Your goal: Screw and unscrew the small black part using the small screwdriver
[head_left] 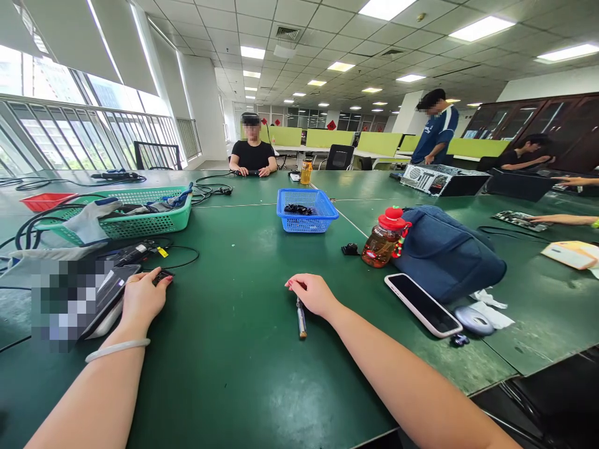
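My left hand (144,296) is at the left, its thumb and fingers closed around a small black part (163,276) on the table. Beside it lie a dark device with a pale edge (108,305), partly blurred out, and a black cable with a yellow tag (162,252). Near the middle, my right hand (314,293) rests low over the green table (234,374) with its fingers curled together. A slim stick-like tool with a brown end (302,321) sticks out from under it. Whatever the right fingertips pinch is hidden.
Ahead are a blue basket (307,224) with black items and a green basket (175,218) with gloves. At right stand a red-lidded bottle (381,243), a navy bag (444,249) and a phone (423,305). An opened computer case (430,178) and several people are farther off.
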Available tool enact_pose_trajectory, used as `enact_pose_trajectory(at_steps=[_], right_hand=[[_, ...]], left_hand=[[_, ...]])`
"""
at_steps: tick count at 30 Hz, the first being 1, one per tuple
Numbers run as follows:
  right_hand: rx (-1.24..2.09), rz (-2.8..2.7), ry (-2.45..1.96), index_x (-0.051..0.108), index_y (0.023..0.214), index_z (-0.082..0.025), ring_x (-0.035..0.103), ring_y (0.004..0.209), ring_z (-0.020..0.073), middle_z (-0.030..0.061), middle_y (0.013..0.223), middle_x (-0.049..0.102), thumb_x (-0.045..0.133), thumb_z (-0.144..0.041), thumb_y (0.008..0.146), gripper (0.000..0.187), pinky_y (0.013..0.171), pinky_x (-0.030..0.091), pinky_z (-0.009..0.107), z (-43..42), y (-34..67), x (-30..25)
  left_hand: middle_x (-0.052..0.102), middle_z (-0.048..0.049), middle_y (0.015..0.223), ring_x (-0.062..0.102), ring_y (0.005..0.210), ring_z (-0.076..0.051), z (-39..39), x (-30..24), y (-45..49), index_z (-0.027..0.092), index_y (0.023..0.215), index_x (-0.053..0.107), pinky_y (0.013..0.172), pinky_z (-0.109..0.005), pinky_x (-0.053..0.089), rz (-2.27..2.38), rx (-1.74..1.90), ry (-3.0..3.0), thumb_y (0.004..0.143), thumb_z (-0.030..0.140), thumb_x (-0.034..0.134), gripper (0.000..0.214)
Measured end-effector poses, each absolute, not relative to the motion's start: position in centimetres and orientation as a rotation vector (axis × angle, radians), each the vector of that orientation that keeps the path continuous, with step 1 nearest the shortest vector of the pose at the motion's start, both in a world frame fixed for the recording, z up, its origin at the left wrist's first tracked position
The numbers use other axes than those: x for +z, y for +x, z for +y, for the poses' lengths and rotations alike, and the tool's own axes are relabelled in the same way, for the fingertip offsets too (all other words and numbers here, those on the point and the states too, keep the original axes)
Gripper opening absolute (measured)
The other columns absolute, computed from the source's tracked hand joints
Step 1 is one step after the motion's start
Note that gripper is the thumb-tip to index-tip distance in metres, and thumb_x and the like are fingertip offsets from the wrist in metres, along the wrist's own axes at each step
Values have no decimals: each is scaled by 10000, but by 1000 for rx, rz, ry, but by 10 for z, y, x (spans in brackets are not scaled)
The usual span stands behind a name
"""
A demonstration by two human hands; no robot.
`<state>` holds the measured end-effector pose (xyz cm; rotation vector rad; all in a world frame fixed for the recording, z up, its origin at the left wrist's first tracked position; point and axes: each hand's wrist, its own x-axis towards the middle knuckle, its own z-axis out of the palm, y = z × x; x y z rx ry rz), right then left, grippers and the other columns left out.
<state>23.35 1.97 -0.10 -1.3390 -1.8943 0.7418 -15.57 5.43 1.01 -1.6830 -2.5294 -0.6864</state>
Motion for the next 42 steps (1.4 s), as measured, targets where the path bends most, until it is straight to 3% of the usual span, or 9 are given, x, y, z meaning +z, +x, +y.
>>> enact_pose_trajectory(at_steps=[6, 11, 17, 19, 22, 25, 31, 37, 42], right_hand=[[740, -1897, -1329, 730, 871, -196, 667, 816, 191, 52, 865, 738, 456, -301, 914, 297, 772, 499, 312, 20, 234, -2], [751, -1896, -1324, 728, 874, -198, 666, 814, 186, 47, 864, 736, 460, -300, 915, 290, 775, 496, 308, 21, 233, -4], [719, -1904, -1354, 700, 909, -195, 641, 799, 163, 42, 900, 714, 467, -318, 917, 264, 723, 470, 278, 14, 234, 14], [614, -2005, -1507, 682, 889, -199, 627, 805, 175, 44, 859, 694, 510, -373, 906, 245, 698, 442, 278, 5, 236, 28], [654, -2204, -1837, 610, 1060, -199, 630, 732, 203, 63, 872, 696, 649, -506, 809, 399, 572, 383, 268, -13, 236, 45], [560, -2446, -1937, 546, 1156, -172, 668, 791, 249, 108, 935, 712, 698, -387, 787, 453, 580, 377, 278, -30, 228, 52], [371, -2604, -1810, 507, 1178, -154, 692, 753, 262, 124, 890, 725, 501, -126, 832, 347, 559, 359, 294, -43, 213, 48], [248, -2296, -1884, 552, 1091, -173, 666, 738, 209, 86, 899, 708, 467, -128, 869, 242, 567, 357, 273, -32, 221, 51], [173, -1934, -1549, 623, 920, -202, 609, 726, 140, 31, 893, 649, 539, -147, 852, 120, 653, 436, 244, -24, 227, 51]], left_hand=[[596, -202, 1276, 493, 1261, -354, 52, 7, -159, 43, 1370, 494, 1025, -453, 421, -2488, -384, -1755, 902, 386, 390, 589], [654, -197, 1198, 592, 1121, -371, 45, 15, -151, 98, 1409, 450, 925, -460, 470, -2524, -382, -1761, 899, 403, 413, 595], [686, -203, 1149, 590, 1133, -389, 43, 21, -141, 96, 1420, 446, 937, -465, 457, -2518, -391, -1766, 895, 372, 418, 594], [683, -214, 1162, 601, 1123, -386, 43, 22, -137, 109, 1423, 449, 925, -465, 465, -2536, -393, -1776, 886, 350, 438, 588], [685, -202, 1174, 619, 1100, -377, 42, 25, -123, 130, 1430, 434, 891, -468, 482, -2506, -425, -1860, 887, 362, 455, 591], [699, -146, 1174, 629, 1093, -341, 36, 26, -92, 164, 1434, 417, 895, -450, 486, -2410, -481, -2061, 887, 367, 489, 588], [690, -64, 1191, 629, 1090, -233, 6, 18, 3, 258, 1354, 505, 970, -369, 468, -1845, -648, -2742, 865, 305, 568, 495], [674, -85, 1177, 613, 1103, -242, -9, 6, 32, 240, 1346, 508, 962, -401, 485, -1737, -699, -2873, 871, 305, 575, 483], [682, -86, 1134, 567, 1150, -261, 0, 2, 21, 212, 1186, 605, 1004, -433, 454, -1723, -814, -2819, 819, 332, 639, 389]])
